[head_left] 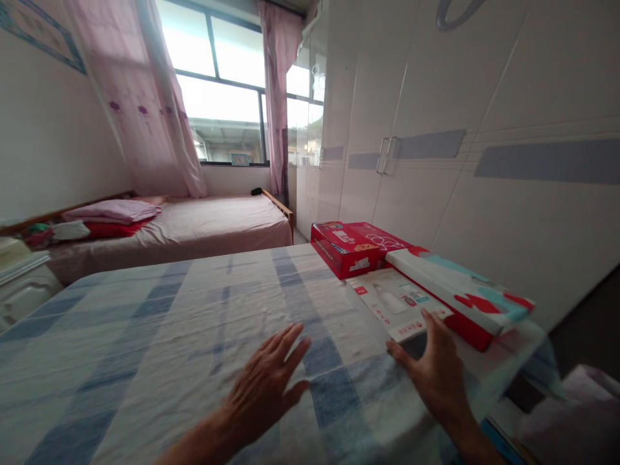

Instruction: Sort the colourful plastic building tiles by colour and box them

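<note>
right hand (438, 368) spread at the white box (394, 300)

thumb and fingers apart at its near edge; cannot tell whether they touch. left hand (266, 381) open over striped cloth (165, 336). white box lies flat on the cloth, just before red box (351, 245), left of long patterned box (465, 290). bed (223, 216) beyond.

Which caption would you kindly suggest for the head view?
Right hand at a flat white box, left hand open over blue-striped cloth.

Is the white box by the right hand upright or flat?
Flat: the white box lies with its broad printed face up, near the right hand.
</note>
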Motion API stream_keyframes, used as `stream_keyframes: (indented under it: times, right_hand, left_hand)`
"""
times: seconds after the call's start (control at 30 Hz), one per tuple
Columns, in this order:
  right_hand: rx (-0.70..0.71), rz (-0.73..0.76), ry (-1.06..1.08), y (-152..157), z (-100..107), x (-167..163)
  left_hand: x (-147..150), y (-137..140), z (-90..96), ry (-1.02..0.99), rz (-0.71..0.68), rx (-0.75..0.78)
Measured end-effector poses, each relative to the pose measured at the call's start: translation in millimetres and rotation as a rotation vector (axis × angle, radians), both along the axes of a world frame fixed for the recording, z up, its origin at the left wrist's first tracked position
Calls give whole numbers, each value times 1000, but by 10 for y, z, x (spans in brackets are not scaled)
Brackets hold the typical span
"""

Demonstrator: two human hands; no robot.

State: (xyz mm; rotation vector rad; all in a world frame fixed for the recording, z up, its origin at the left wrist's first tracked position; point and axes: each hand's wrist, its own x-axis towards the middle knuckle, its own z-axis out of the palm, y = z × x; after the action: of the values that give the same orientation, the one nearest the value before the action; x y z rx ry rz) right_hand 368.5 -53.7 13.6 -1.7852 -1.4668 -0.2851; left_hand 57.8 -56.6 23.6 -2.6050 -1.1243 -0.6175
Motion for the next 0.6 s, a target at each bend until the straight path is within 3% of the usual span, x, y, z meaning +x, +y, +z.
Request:
stream_keyframes:
  times: [0.17, 0.6]
  right_hand:
    - [-64, -18, 149, 51, -69, -74]
    - [-34, -87, -19, 101, -135, -227]
  left_hand:
    - [-255, 178, -225, -216, 175, -65]
    - [-319, 237, -289, -264, 170, -92]
